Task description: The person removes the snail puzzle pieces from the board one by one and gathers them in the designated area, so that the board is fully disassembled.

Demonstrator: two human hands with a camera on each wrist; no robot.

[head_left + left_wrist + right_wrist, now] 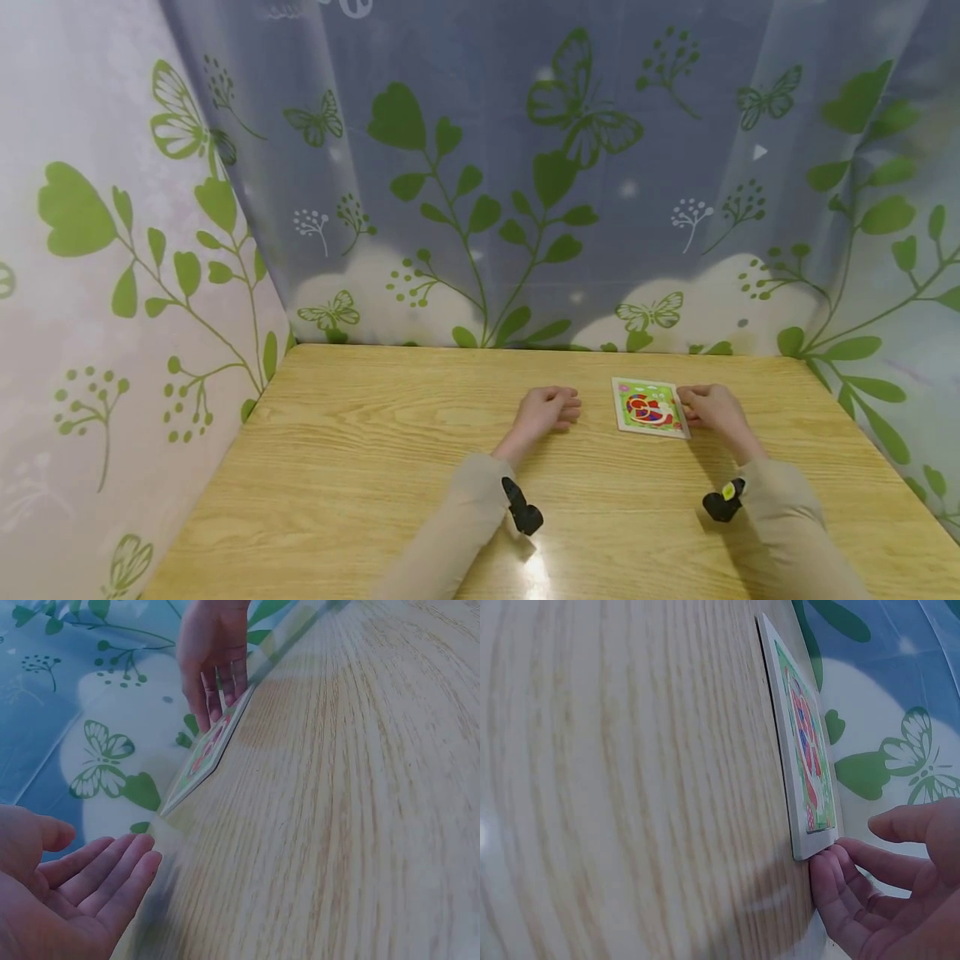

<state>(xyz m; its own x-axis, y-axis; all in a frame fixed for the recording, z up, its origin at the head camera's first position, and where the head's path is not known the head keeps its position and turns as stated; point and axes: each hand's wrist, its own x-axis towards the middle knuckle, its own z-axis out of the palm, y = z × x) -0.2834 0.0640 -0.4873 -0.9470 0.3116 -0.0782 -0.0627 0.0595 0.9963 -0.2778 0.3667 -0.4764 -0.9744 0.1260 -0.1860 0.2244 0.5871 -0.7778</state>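
Observation:
A small square picture board (pixel 651 408) lies on the wooden table (pixel 360 483), with a pale border and a red, blue and green picture that looks like a snail. My right hand (pixel 715 412) is at its right edge. In the right wrist view, the fingertips of that right hand (pixel 900 885) touch the board's (pixel 806 750) near end, while the thumb stays apart from it. My left hand (pixel 545 414) is to the left of the board, not touching it. Its fingers are loosely extended and hold nothing, as the left wrist view shows for the left hand (pixel 82 885).
A printed curtain (pixel 480 167) with green leaves and butterflies rises behind the table's far edge. Similar fabric (pixel 112 333) hangs at the left side and more (pixel 900 250) at the right. Black wrist cameras (pixel 522 508) sit on both sleeves.

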